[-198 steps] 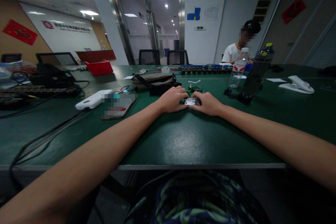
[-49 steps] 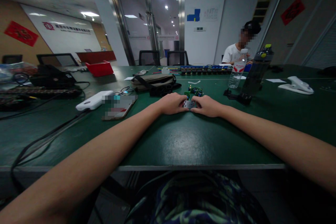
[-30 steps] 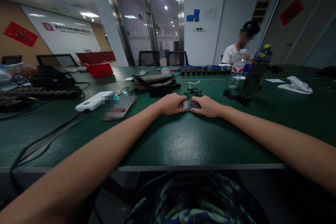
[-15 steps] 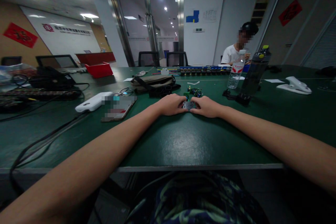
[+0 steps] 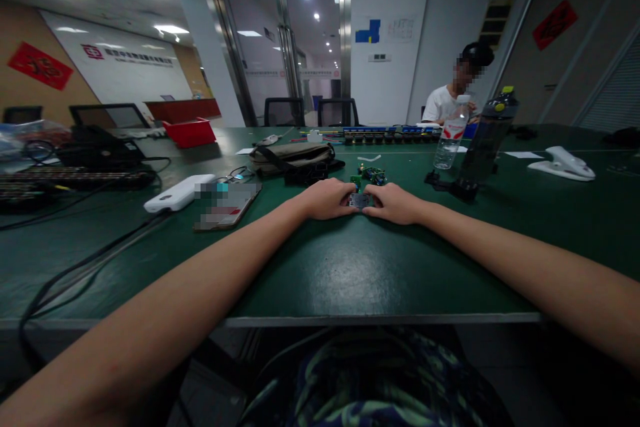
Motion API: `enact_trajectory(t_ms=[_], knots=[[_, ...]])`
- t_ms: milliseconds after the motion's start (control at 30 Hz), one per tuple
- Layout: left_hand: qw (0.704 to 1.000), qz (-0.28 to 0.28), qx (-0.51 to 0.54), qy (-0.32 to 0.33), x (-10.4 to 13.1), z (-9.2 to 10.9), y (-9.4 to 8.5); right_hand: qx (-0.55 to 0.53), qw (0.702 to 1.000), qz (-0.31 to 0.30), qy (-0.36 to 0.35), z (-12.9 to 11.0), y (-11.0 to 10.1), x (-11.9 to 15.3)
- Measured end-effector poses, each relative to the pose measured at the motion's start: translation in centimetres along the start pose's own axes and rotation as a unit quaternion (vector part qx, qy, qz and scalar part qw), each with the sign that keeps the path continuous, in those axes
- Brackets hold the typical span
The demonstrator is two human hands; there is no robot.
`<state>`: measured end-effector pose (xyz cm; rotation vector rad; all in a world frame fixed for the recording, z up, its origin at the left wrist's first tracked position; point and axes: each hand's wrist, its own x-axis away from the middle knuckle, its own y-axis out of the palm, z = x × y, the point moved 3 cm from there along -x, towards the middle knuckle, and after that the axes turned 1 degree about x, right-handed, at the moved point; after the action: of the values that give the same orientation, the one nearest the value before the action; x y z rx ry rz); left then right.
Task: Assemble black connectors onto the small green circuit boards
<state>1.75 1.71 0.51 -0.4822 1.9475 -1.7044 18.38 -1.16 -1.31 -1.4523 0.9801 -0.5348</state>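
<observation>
Your left hand [image 5: 328, 199] and right hand [image 5: 399, 203] pinch opposite ends of a silver-grey plate [image 5: 359, 201], its long axis crosswise, equally near both.

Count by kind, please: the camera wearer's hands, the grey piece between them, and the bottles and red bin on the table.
Left hand, right hand: 2
Grey piece: 1
Clear bottle, dark bottle: 2
Red bin: 1
Total: 6
</observation>
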Motion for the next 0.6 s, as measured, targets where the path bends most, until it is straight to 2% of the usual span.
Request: enact_trajectory(t_ms=[600], knots=[[1.0, 0.001, -0.012, 0.005, -0.05, -0.01, 0.06, 0.0, 1.0, -0.004, -0.001, -0.02, -0.02, 0.0]])
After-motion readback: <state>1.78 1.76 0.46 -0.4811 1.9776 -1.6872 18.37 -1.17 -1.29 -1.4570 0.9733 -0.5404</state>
